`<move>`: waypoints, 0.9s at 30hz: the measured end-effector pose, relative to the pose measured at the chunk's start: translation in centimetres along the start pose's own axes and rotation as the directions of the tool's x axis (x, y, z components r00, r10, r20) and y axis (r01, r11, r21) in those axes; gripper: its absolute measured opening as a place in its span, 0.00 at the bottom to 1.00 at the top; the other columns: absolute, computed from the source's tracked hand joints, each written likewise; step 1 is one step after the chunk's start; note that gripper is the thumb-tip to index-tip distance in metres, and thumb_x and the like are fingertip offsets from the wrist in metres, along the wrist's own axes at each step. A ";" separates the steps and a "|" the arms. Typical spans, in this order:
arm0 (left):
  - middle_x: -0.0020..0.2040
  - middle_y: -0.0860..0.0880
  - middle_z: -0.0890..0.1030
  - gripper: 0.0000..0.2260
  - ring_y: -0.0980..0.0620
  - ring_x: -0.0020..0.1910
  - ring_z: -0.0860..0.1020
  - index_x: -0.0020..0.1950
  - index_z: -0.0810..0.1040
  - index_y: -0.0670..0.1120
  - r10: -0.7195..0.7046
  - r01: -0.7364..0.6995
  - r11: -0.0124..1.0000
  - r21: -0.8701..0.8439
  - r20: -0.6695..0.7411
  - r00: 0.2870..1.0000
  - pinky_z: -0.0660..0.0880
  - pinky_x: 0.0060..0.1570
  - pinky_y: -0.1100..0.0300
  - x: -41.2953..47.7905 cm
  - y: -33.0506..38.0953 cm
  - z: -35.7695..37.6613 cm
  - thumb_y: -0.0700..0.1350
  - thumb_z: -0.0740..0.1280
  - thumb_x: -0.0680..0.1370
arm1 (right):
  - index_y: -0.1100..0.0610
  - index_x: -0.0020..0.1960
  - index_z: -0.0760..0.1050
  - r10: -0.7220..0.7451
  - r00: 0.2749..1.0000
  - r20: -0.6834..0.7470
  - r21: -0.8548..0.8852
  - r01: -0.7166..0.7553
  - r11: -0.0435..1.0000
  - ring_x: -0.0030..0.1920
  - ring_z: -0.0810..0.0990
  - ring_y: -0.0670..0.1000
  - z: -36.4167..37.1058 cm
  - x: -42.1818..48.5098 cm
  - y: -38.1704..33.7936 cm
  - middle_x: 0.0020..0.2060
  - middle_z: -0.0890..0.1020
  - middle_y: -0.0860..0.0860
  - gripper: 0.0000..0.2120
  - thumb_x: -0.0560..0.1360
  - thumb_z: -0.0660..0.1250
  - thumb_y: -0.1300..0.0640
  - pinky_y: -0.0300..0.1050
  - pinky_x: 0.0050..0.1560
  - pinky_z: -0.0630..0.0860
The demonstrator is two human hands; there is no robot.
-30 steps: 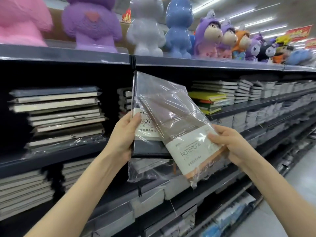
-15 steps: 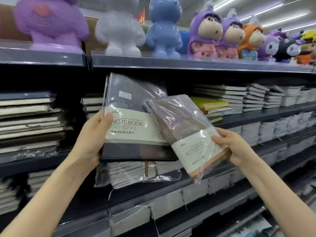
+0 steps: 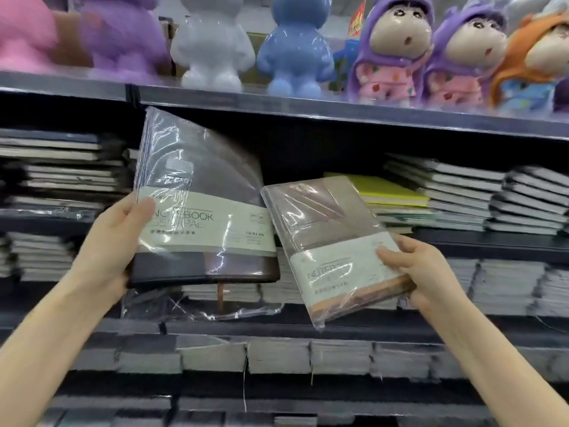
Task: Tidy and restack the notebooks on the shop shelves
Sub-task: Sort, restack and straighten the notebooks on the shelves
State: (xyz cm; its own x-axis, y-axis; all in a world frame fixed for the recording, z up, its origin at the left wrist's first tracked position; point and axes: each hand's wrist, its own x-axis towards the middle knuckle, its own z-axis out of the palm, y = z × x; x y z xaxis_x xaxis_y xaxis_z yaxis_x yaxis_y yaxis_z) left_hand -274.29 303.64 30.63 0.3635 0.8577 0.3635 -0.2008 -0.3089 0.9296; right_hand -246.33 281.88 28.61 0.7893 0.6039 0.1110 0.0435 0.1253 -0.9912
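**Holding two wrapped notebooks, neither one shelved yet**

My left hand [image 3: 114, 241] grips the large dark notebook [image 3: 200, 192] by its left edge, with my thumb across the paper band and my fingers behind. It stands nearly upright in the air, left of the yellow-green notebook [image 3: 391, 192], which lies on a pile on the shelf [image 3: 492, 241]. My right hand [image 3: 428, 272] grips the lower right corner of the small brown notebook [image 3: 326, 238], thumb on its band. This one leans to the left, just below and left of the yellow-green notebook. I cannot tell whether its upper corner touches the large one. Both are in clear plastic sleeves, and the large one's sleeve hangs loose beneath it.

As I judge it, the job is somewhere in the middle. The grey stacks [image 3: 462, 192] right of the yellow-green notebook lie flat but fanned and uneven. The far stacks [image 3: 61, 171], well to its left, also jut out at odd lengths. The dark gap [image 3: 308, 149] directly left of the yellow-green notebook looks like room for a pile.

What is left, I think, is to match each of my two notebooks to a pile by size, lay them flat, and then square up the ragged stacks. The rows below the yellow-green notebook are too blurred for me to say how neat they are.
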 end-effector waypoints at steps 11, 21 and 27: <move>0.44 0.53 0.85 0.11 0.52 0.46 0.83 0.48 0.81 0.52 -0.043 0.044 0.999 0.020 -0.026 0.999 0.75 0.50 0.50 -2.4 2.0 3.2 0.47 0.59 0.81 | 0.62 0.52 0.79 0.004 0.979 -0.203 0.013 -0.001 1.000 0.46 0.80 0.56 -4.4 5.5 -4.8 0.48 0.83 0.57 0.09 0.72 0.71 0.64 0.51 0.51 0.77; 0.43 0.52 0.85 0.10 0.55 0.38 0.83 0.49 0.80 0.50 -0.101 0.100 0.995 0.007 0.038 0.994 0.77 0.41 0.54 -2.2 1.8 8.8 0.46 0.58 0.82 | 0.60 0.62 0.76 -0.450 0.855 -0.257 -0.859 0.011 0.512 0.59 0.73 0.63 -4.8 13.3 -5.9 0.59 0.77 0.61 0.26 0.72 0.69 0.43 0.53 0.55 0.71; 0.46 0.48 0.85 0.11 0.49 0.46 0.83 0.50 0.81 0.48 -0.151 0.151 0.988 0.015 0.028 0.988 0.76 0.54 0.46 -1.8 1.1 9.5 0.46 0.58 0.82 | 0.46 0.57 0.81 -0.615 0.675 0.408 -0.874 0.483 -0.048 0.54 0.79 0.56 -3.0 11.8 -3.4 0.55 0.82 0.49 0.32 0.70 0.50 0.28 0.53 0.52 0.72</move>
State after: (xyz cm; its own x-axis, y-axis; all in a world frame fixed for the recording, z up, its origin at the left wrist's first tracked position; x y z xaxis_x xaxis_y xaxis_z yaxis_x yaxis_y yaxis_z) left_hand -266.50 297.83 31.54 0.4148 0.8828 0.2205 -0.1300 -0.1824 0.9746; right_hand -235.33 286.26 33.05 0.2565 0.6514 0.7141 0.9148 -0.4021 0.0382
